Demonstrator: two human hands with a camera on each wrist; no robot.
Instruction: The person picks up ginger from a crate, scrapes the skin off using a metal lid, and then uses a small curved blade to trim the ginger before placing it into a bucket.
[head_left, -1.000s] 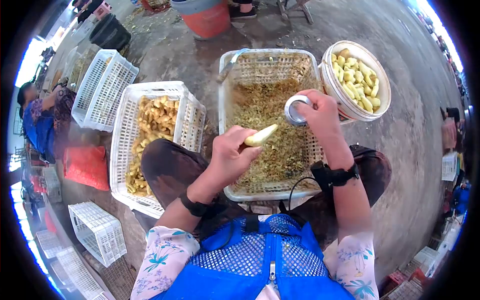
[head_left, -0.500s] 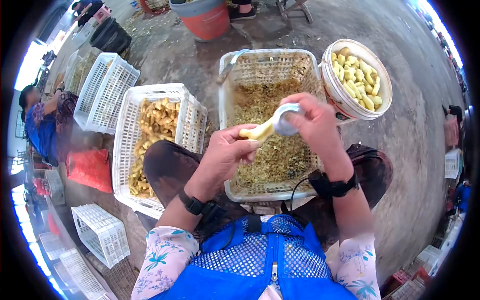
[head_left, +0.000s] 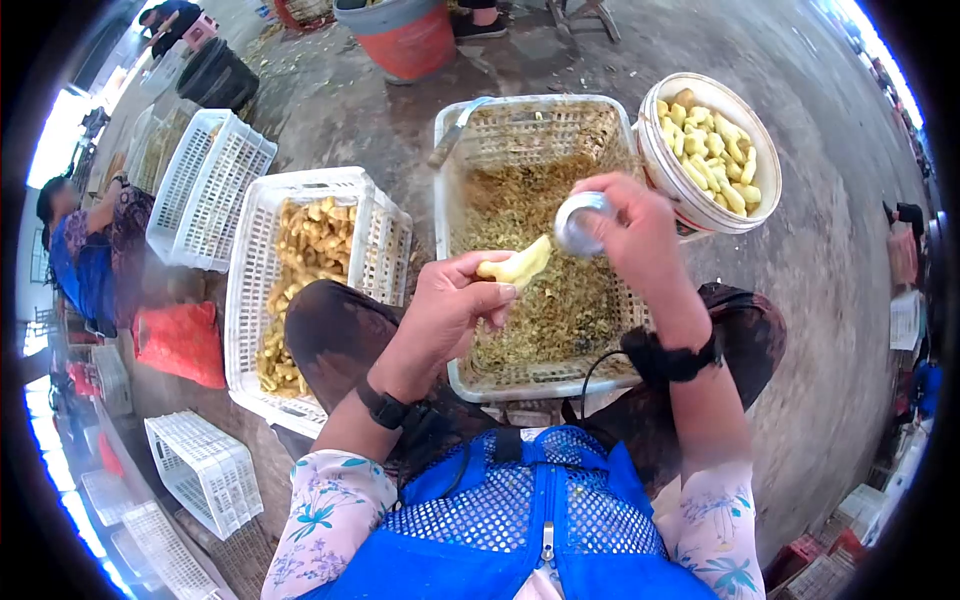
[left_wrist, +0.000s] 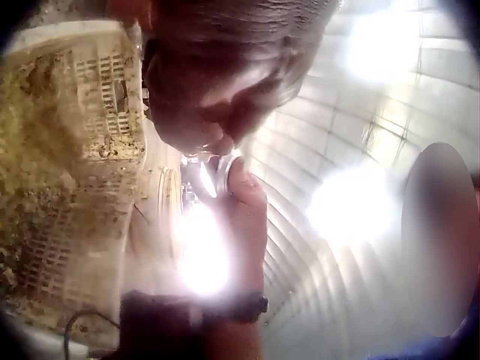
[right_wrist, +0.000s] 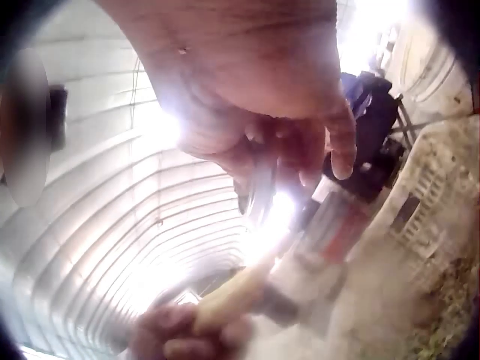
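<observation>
A pale yellow ginger piece (head_left: pixel 522 264) is pinched between thumb and fingers of the left hand (head_left: pixel 452 308), above a white crate (head_left: pixel 447 225) of brown and yellow peelings. Just right of its tip, the right hand (head_left: pixel 640 232) grips a round silvery metal tool (head_left: pixel 582 224), with a small gap to the ginger. In the right wrist view the ginger (right_wrist: pixel 232 298) shows in the left hand (right_wrist: pixel 180 334), below the right hand (right_wrist: pixel 247 82). The left wrist view has the left hand (left_wrist: pixel 232 67) large and dark, the right hand (left_wrist: pixel 247 217) beyond it.
At left stands a white crate (head_left: pixel 240 290) of unpeeled ginger. A white bucket (head_left: pixel 655 165) of peeled ginger is at upper right. A knife (head_left: pixel 455 135) lies on the peelings crate's upper left rim. A red sack (head_left: pixel 180 342) and another seated person (head_left: pixel 85 245) are at far left.
The right hand moved from low right onto the ginger's tip, then drew back slightly right with the metal tool. The ginger has turned a little in the left hand.
</observation>
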